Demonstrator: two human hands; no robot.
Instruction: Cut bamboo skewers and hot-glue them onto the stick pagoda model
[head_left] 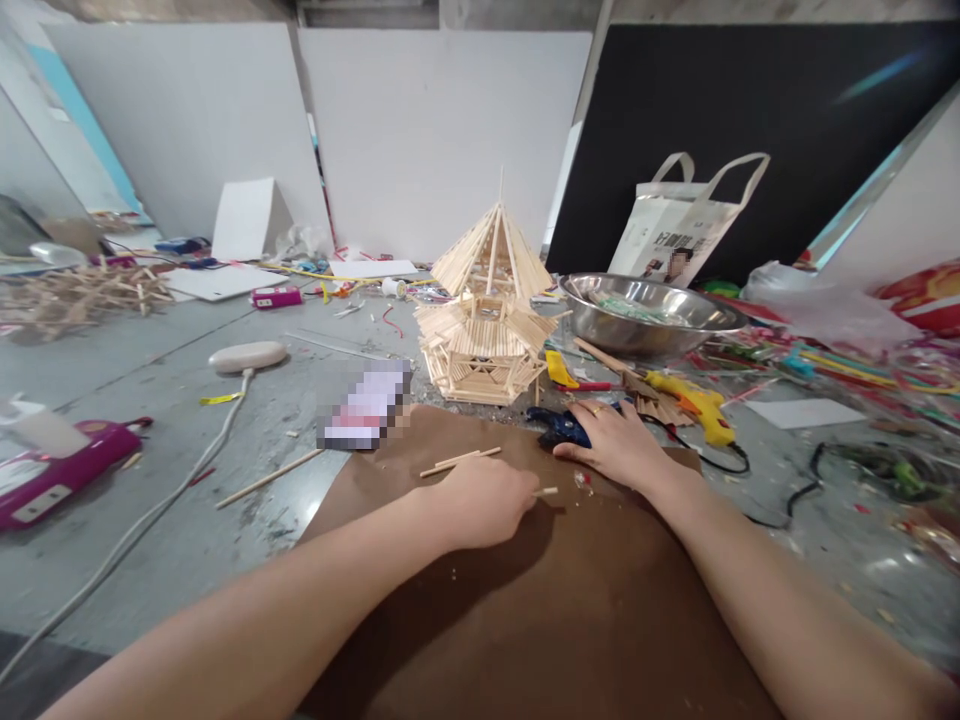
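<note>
My left hand (487,503) is closed on a short thin wooden stick (547,491), whose end pokes out past the fingers over a brown sheet (570,610). Just beyond its knuckles lie two more thin wooden sticks (480,453). My right hand (619,443) wraps over a dark blue hand tool (564,428) at the sheet's far edge; the hand hides part of it, so its exact kind is unclear. Behind both hands stands a pagoda-like model built of wooden sticks (484,345), with a pointed roof.
A phone (366,405) and a long stick (266,480) lie left, near a white cable (180,490) and a purple power strip (71,470). To the right are a yellow glue gun (694,405), a metal bowl (645,335), a tote bag (660,235) and scattered scraps.
</note>
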